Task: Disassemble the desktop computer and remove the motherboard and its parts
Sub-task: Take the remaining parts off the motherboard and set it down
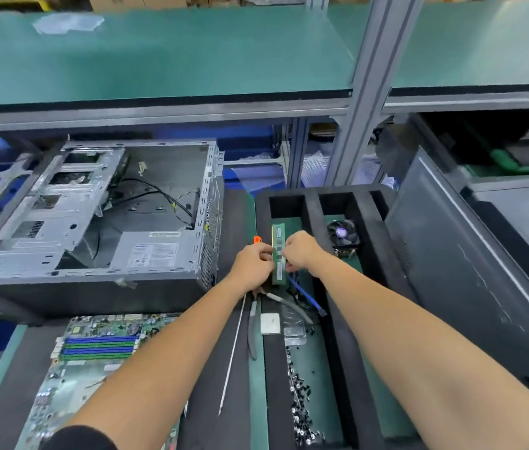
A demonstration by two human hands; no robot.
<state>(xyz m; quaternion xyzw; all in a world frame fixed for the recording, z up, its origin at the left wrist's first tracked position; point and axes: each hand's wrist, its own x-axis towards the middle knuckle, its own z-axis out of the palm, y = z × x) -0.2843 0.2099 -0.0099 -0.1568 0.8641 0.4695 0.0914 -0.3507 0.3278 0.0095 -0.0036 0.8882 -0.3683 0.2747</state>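
A green memory stick (278, 241) stands lengthwise over the left compartment of the black foam tray (310, 203). My left hand (251, 266) pinches its left edge and my right hand (300, 251) pinches its right edge. The motherboard (94, 358), with blue and green memory slots, lies at the lower left on the bench. The opened metal computer case (110, 216) lies on its side at the left, with loose black cables and the power supply inside.
In the tray are a cooler fan (342, 237), a square processor chip (270, 323), a blue cable (305, 295) and several small screws (299, 394). A long screwdriver (235, 349) with an orange handle and pliers (251, 332) lie beside the tray. A dark case panel (471, 271) leans at the right.
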